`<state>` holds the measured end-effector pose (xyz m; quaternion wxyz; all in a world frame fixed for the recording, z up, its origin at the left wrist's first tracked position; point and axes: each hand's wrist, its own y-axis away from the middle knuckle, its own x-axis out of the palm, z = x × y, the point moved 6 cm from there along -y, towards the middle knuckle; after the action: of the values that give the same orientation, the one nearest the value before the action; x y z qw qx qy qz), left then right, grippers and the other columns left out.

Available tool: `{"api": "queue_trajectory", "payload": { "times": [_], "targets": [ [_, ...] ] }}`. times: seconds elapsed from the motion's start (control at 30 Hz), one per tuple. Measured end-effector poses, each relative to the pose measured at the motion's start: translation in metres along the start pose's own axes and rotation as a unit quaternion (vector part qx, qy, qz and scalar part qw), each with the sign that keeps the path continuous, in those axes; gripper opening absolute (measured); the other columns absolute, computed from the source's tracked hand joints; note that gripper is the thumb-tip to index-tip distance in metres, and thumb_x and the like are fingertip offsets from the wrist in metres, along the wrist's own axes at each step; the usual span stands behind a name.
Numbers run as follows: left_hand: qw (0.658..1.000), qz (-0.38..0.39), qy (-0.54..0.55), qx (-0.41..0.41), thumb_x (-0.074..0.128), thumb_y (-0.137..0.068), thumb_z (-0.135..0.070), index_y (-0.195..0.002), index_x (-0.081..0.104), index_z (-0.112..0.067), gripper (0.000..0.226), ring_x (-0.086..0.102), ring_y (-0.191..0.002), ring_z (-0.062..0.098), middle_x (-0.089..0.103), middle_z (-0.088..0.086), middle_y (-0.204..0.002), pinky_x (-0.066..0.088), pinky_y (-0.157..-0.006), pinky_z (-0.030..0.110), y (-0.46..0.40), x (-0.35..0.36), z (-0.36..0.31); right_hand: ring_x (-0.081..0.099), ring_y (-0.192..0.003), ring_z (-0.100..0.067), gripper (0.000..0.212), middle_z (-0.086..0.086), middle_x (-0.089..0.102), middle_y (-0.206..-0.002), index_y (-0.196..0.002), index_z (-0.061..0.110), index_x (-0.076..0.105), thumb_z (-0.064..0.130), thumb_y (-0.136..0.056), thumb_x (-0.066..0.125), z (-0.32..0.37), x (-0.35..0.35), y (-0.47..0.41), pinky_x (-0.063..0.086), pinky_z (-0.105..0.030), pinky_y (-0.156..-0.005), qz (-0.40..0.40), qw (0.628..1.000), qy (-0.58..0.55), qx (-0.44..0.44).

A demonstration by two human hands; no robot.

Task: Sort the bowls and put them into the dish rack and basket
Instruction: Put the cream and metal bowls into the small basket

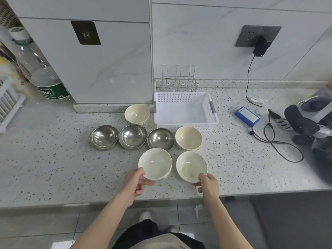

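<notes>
On the speckled counter stand several bowls. My left hand point(135, 184) pinches the near rim of a white bowl point(155, 163), thumb on the rim and fingers under it. My right hand point(206, 183) pinches the near rim of a second white bowl point(190, 165). Behind them are three steel bowls point(103, 137) point(132, 136) point(160, 138) in a row and two cream bowls point(188, 136) point(136, 113). A white perforated basket point(185, 97) stands behind the bowls, with a wire dish rack point(178, 81) behind it against the wall.
A blue battery pack point(247, 116), black cables point(276, 139) and a dark headset point(312, 119) lie at the right. A large water bottle point(41, 69) and a white rack point(8, 103) stand at the left. The counter's front edge runs just below my hands.
</notes>
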<state>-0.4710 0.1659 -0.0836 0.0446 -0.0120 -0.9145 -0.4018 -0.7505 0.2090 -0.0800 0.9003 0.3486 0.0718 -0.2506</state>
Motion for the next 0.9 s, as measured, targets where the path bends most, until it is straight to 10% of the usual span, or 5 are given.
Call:
{"api": "queue_trajectory", "payload": {
  "times": [0.9],
  "targets": [
    [0.989, 0.056, 0.101, 0.097, 0.048, -0.089, -0.019, -0.113, 0.057, -0.008, 0.028, 0.031, -0.037, 0.009, 0.072, 0.032, -0.089, 0.026, -0.033, 0.019, -0.011, -0.025, -0.120, 0.024, -0.042, -0.012, 0.018, -0.019, 0.071, -0.062, -0.075, 0.002, 0.058, 0.019, -0.080, 0.054, 0.158, -0.002, 0.001, 0.027, -0.021, -0.038, -0.065, 0.988, -0.115, -0.079]
  ]
}}
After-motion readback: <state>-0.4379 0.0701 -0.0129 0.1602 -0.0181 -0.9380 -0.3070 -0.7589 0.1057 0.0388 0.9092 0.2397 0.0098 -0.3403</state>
